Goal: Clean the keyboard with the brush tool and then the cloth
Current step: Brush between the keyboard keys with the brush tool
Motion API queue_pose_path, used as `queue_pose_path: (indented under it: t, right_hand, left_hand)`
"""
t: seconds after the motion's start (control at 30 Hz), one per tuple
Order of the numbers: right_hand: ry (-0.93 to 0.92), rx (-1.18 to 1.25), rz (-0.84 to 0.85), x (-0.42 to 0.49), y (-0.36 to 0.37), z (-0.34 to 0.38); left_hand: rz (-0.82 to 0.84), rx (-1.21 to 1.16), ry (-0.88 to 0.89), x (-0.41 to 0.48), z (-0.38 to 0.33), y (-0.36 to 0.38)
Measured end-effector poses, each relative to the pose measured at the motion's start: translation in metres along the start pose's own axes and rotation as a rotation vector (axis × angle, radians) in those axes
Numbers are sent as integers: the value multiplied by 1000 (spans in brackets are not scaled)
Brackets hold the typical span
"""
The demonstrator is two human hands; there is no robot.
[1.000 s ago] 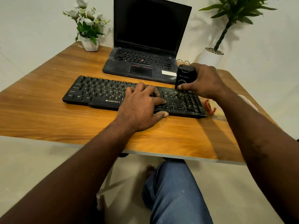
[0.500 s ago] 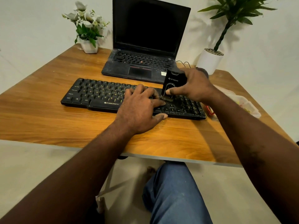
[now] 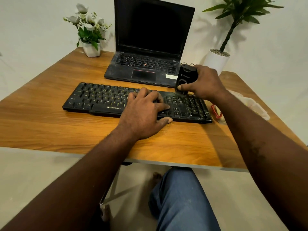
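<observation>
Left hand (image 3: 145, 112) lies flat and spread across the long black plastic keyboard (image 3: 106, 100) at centre of the wooden tabletop (image 3: 50, 127), likely pinning it. Right hand (image 3: 205, 82) clasps the stubby black brush tool (image 3: 184, 77), bristles down at the keyboard's one o'clock edge, seemingly mid-brushing.

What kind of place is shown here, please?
Probably a small home or office desk: a wooden table bears an open laptop and a separate keyboard, with potted plants against a plain wall.
</observation>
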State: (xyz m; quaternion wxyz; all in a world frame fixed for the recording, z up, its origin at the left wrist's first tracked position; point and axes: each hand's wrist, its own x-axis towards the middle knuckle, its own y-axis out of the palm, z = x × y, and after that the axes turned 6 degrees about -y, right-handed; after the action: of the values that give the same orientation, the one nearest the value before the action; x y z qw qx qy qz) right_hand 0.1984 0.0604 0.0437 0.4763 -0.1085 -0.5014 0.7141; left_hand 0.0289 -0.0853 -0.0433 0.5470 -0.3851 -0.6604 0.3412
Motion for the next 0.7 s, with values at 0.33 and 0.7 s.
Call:
queue_pose_path:
  t: [0.33,0.7]
  right_hand:
    - [15,144,155,1,-10,-15]
    - [-54,86,280,-5,-13,-8]
  left_hand:
    - [3,2,7,1,0,0]
    - [9,-2,4,2,1,0]
